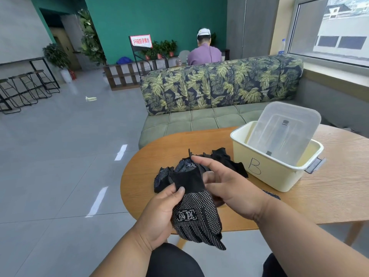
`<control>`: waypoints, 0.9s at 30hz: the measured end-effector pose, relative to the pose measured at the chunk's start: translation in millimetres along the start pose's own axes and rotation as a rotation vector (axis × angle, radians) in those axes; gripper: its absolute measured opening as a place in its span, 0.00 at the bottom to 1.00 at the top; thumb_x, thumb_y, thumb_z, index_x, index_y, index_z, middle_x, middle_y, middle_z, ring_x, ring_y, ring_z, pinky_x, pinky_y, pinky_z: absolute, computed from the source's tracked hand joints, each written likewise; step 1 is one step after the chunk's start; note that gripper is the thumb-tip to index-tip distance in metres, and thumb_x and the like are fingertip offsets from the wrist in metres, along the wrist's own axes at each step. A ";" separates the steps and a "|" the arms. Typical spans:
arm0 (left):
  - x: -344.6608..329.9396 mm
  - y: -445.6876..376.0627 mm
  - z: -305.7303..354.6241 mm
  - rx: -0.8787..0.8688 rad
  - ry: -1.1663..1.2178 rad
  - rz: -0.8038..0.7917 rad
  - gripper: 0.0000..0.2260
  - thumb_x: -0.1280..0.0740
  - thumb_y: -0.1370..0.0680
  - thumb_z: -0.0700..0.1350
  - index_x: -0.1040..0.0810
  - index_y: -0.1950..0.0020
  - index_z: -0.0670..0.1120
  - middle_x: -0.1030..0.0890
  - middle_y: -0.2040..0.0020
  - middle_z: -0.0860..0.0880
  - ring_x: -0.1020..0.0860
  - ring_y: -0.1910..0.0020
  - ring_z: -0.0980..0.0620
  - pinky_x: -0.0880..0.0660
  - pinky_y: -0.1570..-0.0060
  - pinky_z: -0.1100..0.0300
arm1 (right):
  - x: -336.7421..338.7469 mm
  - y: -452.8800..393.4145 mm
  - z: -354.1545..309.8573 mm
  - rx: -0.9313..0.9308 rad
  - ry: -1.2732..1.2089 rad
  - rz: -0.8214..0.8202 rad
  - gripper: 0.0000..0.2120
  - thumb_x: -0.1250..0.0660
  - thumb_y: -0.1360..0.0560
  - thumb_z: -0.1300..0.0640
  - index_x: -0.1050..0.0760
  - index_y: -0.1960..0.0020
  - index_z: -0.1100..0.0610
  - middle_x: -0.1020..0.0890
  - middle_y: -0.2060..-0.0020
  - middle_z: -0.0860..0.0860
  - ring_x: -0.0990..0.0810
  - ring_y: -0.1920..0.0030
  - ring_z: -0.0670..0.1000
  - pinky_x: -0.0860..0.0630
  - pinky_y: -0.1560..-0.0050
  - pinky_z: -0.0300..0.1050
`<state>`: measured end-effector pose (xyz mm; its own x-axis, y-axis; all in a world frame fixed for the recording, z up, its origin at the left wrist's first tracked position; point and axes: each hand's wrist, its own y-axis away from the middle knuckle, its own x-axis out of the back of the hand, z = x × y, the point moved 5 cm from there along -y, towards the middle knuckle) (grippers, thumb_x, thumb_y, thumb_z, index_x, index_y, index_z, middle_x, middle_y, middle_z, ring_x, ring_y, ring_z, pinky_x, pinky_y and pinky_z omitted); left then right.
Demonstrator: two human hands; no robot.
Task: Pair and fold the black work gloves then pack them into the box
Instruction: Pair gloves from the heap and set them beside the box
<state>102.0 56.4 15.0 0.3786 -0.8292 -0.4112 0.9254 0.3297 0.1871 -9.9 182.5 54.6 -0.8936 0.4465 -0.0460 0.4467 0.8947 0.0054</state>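
Grey floor tiles fill the left of the frame; a rounded wooden table [329,188] takes the lower right. At bottom centre the left hand [159,214] pinches a dotted black glove [196,214] by its cuff, probably to line up a pair. Just right, the right hand [225,182] hovers with relaxed fingers, holding nothing. Loose gloves [221,158] lie behind. Further right the cream box [265,166] stands open, its lid [285,128] propped inside.
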 end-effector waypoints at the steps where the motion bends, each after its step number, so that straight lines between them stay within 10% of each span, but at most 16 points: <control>1: -0.6 0.5 -1.6 0.017 0.026 -0.024 0.13 0.36 0.19 0.41 0.16 0.38 0.42 0.17 0.38 0.37 0.17 0.40 0.42 0.18 0.45 0.50 | -0.8 1.3 -0.8 0.011 0.048 -0.020 0.31 0.37 0.19 0.71 0.25 0.29 0.40 0.21 0.58 0.48 0.28 0.64 0.52 0.32 0.64 0.49; 5: 2.0 -3.4 -10.7 0.044 0.061 -0.101 0.17 0.32 0.19 0.40 0.24 0.30 0.36 0.22 0.34 0.31 0.23 0.37 0.36 0.30 0.29 0.39 | -2.2 4.7 -7.6 0.081 0.223 -0.013 0.14 0.25 0.25 0.65 0.16 0.44 0.49 0.19 0.54 0.53 0.23 0.59 0.53 0.23 0.56 0.54; 12: 11.3 -9.9 -37.2 0.123 -0.122 -0.007 0.18 0.28 0.19 0.47 0.23 0.31 0.43 0.18 0.53 0.43 0.21 0.57 0.47 0.24 0.61 0.55 | -6.2 6.8 -19.9 0.220 0.706 0.060 0.07 0.21 0.28 0.55 0.19 0.59 0.49 0.24 0.40 0.40 0.21 0.42 0.40 0.28 0.44 0.32; 17: 30.8 -9.4 -24.7 -0.043 -0.323 0.229 0.12 0.31 0.20 0.59 0.16 0.43 0.54 0.15 0.43 0.48 0.21 0.42 0.46 0.25 0.41 0.51 | 3.9 6.9 -19.8 0.171 0.981 0.206 0.09 0.26 0.27 0.50 0.26 0.60 0.49 0.20 0.65 0.45 0.23 0.64 0.46 0.21 0.60 0.49; 23: 11.7 -2.1 -21.8 -0.084 -0.585 -0.024 0.16 0.25 0.22 0.49 0.21 0.35 0.56 0.17 0.39 0.55 0.21 0.36 0.58 0.25 0.38 0.64 | 9.9 3.5 -16.0 0.064 1.142 0.255 0.06 0.28 0.24 0.45 0.21 0.54 0.47 0.19 0.66 0.43 0.24 0.66 0.42 0.23 0.61 0.44; 27: 18.9 -6.2 -28.8 -0.137 -0.702 0.077 0.19 0.21 0.26 0.47 0.20 0.38 0.60 0.17 0.42 0.59 0.20 0.39 0.61 0.24 0.40 0.63 | 12.3 2.9 -11.8 -0.006 1.045 0.238 0.07 0.27 0.25 0.44 0.20 0.55 0.46 0.18 0.66 0.44 0.22 0.66 0.44 0.23 0.64 0.40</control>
<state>104.0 51.6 -19.6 0.3831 -0.8808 0.2783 0.9082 0.4141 0.0603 -20.1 190.7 65.8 -0.3792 0.3989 0.8349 0.6166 0.7817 -0.0935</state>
